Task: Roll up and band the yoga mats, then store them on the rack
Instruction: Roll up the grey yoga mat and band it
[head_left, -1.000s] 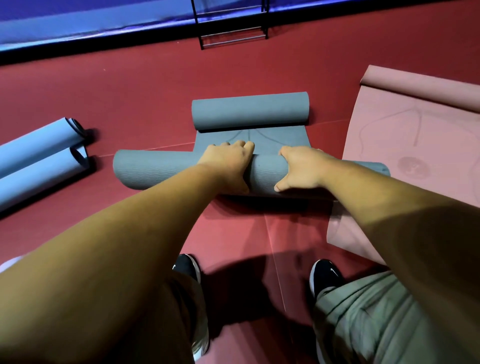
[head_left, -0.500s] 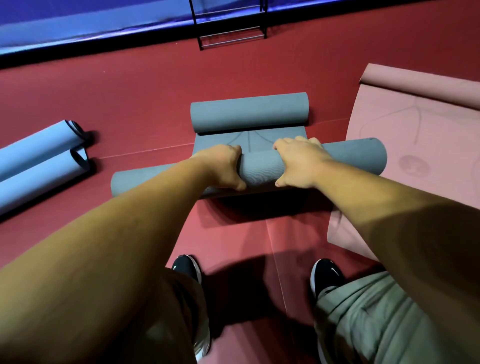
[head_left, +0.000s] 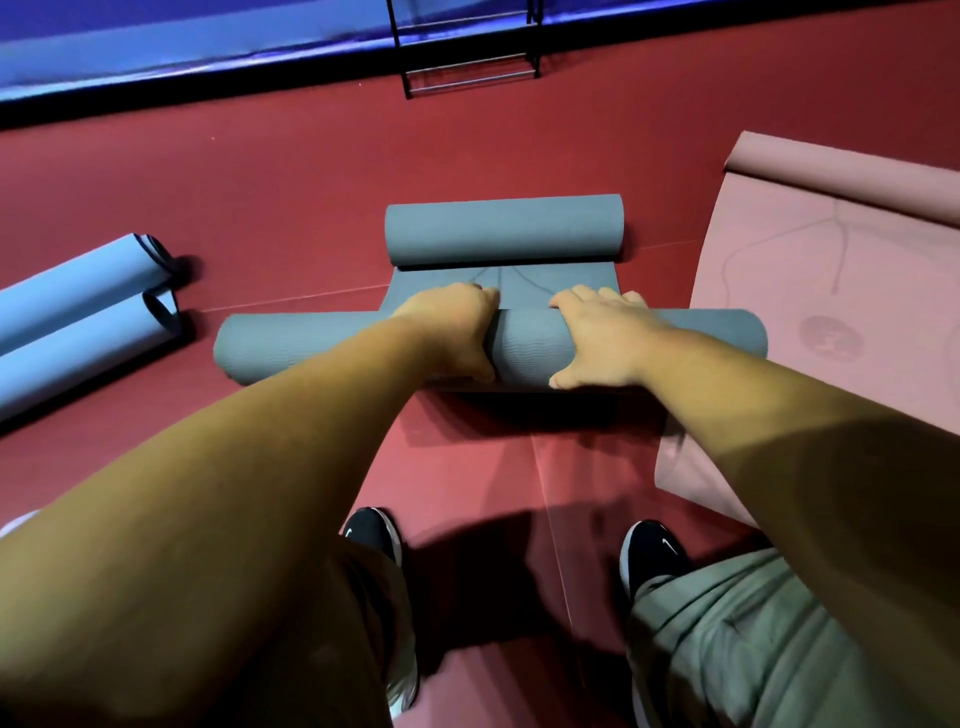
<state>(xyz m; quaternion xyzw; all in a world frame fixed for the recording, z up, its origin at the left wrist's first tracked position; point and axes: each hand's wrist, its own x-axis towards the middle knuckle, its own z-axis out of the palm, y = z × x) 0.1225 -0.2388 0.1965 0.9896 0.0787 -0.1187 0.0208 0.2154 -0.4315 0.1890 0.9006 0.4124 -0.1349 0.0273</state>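
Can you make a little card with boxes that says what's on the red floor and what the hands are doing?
Hands: left hand and right hand both grip the long grey rolled foam yoga mat
Behind it: second grey foam mat, partly rolled
Left side: two light blue rolled mats, side by side
Right side: pink mat, mostly flat
Far end: black metal rack
Bands: none visible

Left hand (head_left: 451, 332), right hand (head_left: 605, 338) grip grey mat roll (head_left: 524, 345); blue rolls (head_left: 78, 353) left.
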